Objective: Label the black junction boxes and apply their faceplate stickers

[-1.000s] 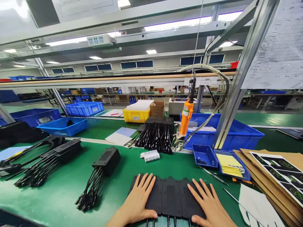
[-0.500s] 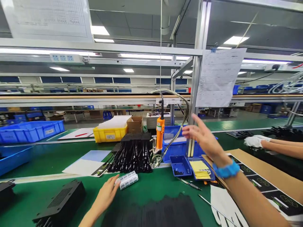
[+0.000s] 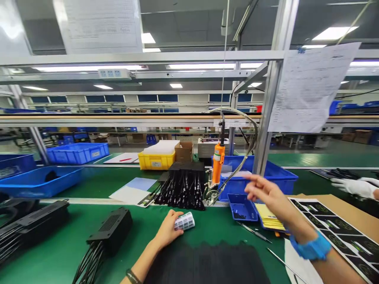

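Observation:
A white roll of labels (image 3: 185, 221) printed in dark rows lies on the green bench; my left hand (image 3: 169, 230) grips its left end, thumb and fingers around it. My right hand (image 3: 268, 196) hovers in the air near the blue bins, with a blue band at its wrist. Its fingers reach left, loosely bent and somewhat blurred, and no object shows in them. Just in front of me lie dark black housings (image 3: 207, 262) side by side. To the left of my left arm sits a black box with cables (image 3: 111, 228).
An orange electric screwdriver (image 3: 218, 162) hangs before a bundle of black cabled units (image 3: 185, 185). A small blue tray (image 3: 242, 208), yellow slips (image 3: 270, 217), a pen (image 3: 254, 232), a metal rod (image 3: 286, 263) and a label sheet (image 3: 334, 228) lie right. A co-worker's gloved hand (image 3: 353, 187) is far right.
The view has swung left, so things sit farther right. My left hand has closed around the roll's end. My right hand has lowered, its fingers less spread.

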